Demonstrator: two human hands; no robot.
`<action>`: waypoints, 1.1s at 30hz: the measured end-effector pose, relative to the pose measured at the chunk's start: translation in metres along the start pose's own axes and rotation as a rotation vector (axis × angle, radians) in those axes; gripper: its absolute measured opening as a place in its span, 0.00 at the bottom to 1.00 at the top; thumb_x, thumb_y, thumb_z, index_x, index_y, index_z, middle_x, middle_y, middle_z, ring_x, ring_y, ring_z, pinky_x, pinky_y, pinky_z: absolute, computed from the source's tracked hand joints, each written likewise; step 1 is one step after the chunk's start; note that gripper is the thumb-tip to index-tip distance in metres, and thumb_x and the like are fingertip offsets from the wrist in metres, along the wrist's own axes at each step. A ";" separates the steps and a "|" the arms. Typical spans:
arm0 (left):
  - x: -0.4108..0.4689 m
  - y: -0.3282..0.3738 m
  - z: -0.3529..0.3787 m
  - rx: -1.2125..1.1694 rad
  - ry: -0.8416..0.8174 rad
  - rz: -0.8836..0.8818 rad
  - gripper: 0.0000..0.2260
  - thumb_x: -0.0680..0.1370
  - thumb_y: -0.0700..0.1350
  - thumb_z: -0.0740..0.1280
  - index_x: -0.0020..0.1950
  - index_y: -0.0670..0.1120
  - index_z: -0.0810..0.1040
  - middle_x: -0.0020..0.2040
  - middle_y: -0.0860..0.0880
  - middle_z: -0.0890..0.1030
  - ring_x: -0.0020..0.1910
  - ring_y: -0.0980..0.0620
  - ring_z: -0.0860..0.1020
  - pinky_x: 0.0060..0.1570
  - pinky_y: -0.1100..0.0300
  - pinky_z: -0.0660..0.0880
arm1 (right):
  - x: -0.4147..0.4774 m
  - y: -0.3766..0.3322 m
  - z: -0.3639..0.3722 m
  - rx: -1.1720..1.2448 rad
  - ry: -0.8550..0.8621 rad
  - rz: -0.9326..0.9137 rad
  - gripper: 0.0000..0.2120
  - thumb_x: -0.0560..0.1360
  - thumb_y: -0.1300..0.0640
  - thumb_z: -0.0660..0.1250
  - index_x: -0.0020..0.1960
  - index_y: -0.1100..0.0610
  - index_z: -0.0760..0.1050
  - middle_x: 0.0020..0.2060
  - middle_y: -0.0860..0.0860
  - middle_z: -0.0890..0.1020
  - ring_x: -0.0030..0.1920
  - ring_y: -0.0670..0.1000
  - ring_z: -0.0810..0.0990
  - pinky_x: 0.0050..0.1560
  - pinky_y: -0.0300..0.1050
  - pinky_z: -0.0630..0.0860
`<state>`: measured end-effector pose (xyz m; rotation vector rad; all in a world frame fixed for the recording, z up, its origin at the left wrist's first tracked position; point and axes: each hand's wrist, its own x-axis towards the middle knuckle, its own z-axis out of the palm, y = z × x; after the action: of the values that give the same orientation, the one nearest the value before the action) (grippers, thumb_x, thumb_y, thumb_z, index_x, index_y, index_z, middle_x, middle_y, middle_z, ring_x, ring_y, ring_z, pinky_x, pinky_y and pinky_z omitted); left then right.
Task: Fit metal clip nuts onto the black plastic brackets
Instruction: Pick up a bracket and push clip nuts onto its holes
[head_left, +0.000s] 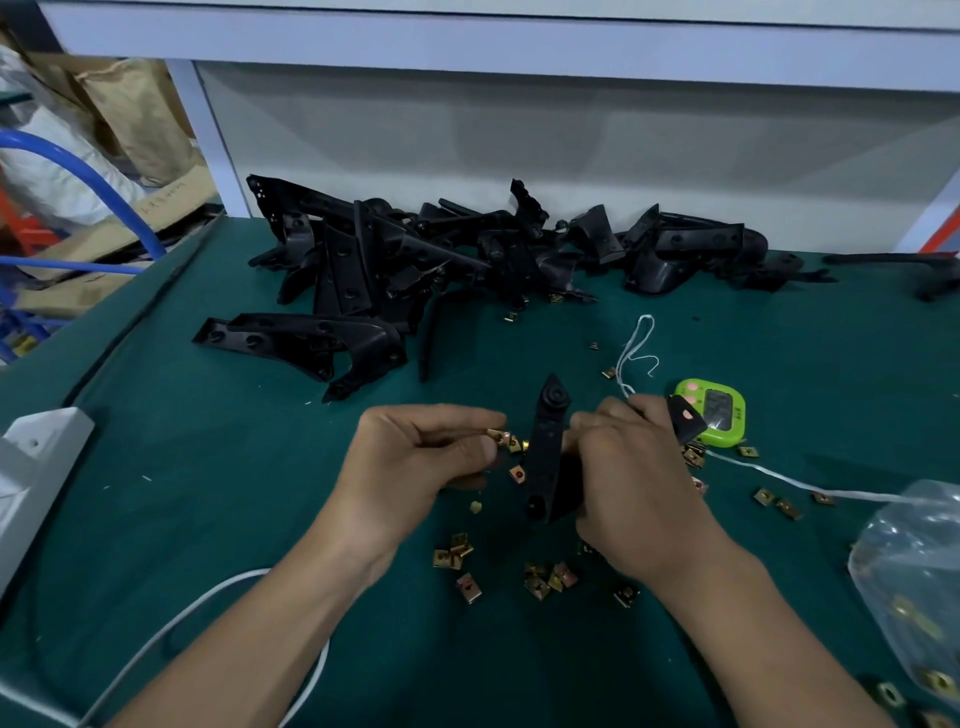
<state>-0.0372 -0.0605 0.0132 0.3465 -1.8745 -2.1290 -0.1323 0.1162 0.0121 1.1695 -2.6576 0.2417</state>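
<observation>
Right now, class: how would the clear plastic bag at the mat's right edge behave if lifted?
The clear plastic bag looks thin and crumpled, so probably floppy. Clip nuts inside would likely slide down, making it sag.

The counter (260, 519) has a dark green surface. A pile of black brackets (415, 249) lies along its far edge, against the back panel. Loose brass-coloured clip nuts (545, 577) are scattered over the near middle. A green timer (727, 410) sits right of centre, with a white string (636, 353) just beside it. A clear bag (914, 561) rests at the right edge. A white cable (182, 613) crosses the near left corner. A grey box (36, 467) sits at the left edge.
</observation>
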 end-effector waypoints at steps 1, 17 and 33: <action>-0.001 0.001 0.001 -0.016 -0.006 -0.012 0.08 0.67 0.41 0.75 0.45 0.50 0.89 0.40 0.44 0.87 0.39 0.53 0.85 0.37 0.65 0.79 | 0.000 -0.001 0.000 -0.008 0.016 -0.014 0.17 0.51 0.64 0.71 0.34 0.46 0.76 0.30 0.44 0.75 0.37 0.52 0.74 0.47 0.48 0.61; -0.001 0.004 0.001 0.065 -0.008 -0.067 0.08 0.74 0.33 0.73 0.44 0.46 0.89 0.39 0.41 0.87 0.35 0.52 0.84 0.36 0.65 0.79 | 0.000 -0.007 0.012 -0.139 0.118 -0.112 0.14 0.61 0.67 0.66 0.30 0.49 0.68 0.29 0.46 0.72 0.36 0.52 0.69 0.47 0.49 0.60; -0.002 0.004 0.001 0.197 -0.035 -0.121 0.14 0.74 0.33 0.74 0.47 0.54 0.88 0.39 0.42 0.87 0.36 0.49 0.85 0.37 0.63 0.80 | -0.004 -0.019 0.014 -0.177 0.025 -0.138 0.17 0.70 0.63 0.62 0.30 0.49 0.60 0.30 0.47 0.72 0.38 0.51 0.64 0.53 0.49 0.62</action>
<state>-0.0353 -0.0595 0.0176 0.4786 -2.1404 -2.0405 -0.1178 0.1030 -0.0012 1.2754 -2.5035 -0.0025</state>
